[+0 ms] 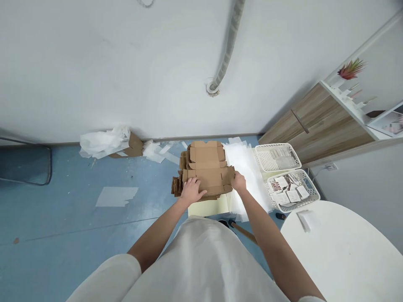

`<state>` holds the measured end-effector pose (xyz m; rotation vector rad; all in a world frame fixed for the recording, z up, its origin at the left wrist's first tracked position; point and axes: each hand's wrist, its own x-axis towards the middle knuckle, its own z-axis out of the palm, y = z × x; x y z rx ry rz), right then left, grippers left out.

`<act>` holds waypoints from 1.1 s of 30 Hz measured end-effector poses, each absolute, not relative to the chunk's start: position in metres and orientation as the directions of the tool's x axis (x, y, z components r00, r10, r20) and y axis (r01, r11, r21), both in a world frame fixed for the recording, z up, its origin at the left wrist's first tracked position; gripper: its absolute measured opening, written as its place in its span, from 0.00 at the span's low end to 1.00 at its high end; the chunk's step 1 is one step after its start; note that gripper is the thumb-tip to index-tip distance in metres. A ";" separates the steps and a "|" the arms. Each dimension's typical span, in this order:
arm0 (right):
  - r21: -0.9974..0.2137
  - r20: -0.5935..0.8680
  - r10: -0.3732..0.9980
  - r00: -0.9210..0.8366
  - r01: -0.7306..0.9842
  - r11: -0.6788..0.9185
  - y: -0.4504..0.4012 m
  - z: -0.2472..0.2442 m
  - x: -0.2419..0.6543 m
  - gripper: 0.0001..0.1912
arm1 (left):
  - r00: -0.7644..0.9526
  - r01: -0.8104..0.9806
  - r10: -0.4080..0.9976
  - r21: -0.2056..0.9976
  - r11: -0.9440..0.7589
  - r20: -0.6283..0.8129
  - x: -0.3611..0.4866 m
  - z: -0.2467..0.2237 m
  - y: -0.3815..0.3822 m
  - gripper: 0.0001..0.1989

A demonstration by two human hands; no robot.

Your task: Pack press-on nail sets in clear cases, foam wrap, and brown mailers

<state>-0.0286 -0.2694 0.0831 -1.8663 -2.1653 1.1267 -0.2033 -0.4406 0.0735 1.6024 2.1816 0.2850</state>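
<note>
flat cardboard box sits mid-frame atop an uneven stack. l hand rests on it, thumb spread from fingers; r hand is clamped on its r flap. hard tug w/ light l pressure could skew stack or tear flap.

flattened cartons: several, count unclear | baskets: 2 | table: 1 | pipe: 1
</note>
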 end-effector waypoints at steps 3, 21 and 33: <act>-0.659 -0.412 0.880 -0.236 0.744 -0.109 -0.262 0.084 -0.017 0.12 | -0.246 0.860 0.959 0.424 0.284 -0.144 -0.202 0.070 -0.445 0.33; -0.897 -0.366 0.904 -0.222 0.345 -0.278 -0.285 0.128 0.012 0.16 | -0.270 0.819 0.961 0.540 0.195 0.061 -0.182 0.087 -0.440 0.27; -0.983 -0.159 0.986 0.046 -0.102 -0.153 -0.338 0.187 0.172 0.18 | -0.130 0.512 0.976 0.832 0.215 -0.173 -0.093 0.108 -0.380 0.51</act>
